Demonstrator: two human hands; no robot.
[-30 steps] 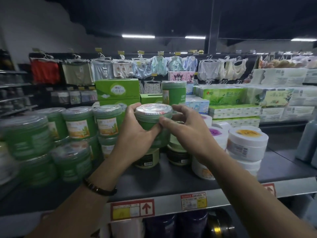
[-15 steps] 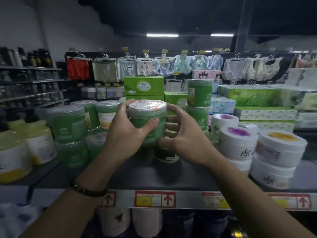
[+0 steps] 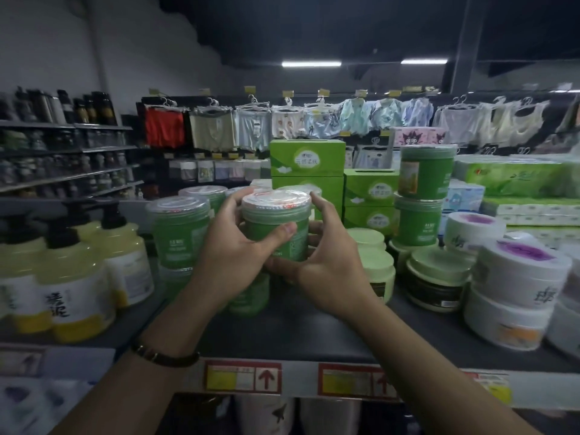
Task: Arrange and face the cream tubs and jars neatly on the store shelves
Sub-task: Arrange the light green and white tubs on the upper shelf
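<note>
My left hand point(image 3: 232, 255) and right hand point(image 3: 326, 262) are both wrapped round 1 green translucent plastic tub with a clear lid point(image 3: 277, 221). The left thumb lies across its front wall, and the right fingers curl up its right side to the lid rim. The tub stands upright, long axis vertical, directly in front of the tall green cardboard box point(image 3: 307, 161) and lower than that box's top. Beneath my palms, also in front of the box, a second green tub point(image 3: 249, 298) shows. I cannot tell whether the held one is seated on it or lifted just clear, because my hands hide the base. Only small print shows low on the tub's front, so I judge the main label is turned away. The coming move then looks like a twist about that vertical axis, with both hands equally close. Front-left of the box stands a neighbouring green tub point(image 3: 180, 237). Right of the box is a stack of 2 green tubs point(image 3: 423, 196). Front-right of it sit pale green lidded jars point(image 3: 373, 268) on the dark shelf point(image 3: 314, 337).
</note>
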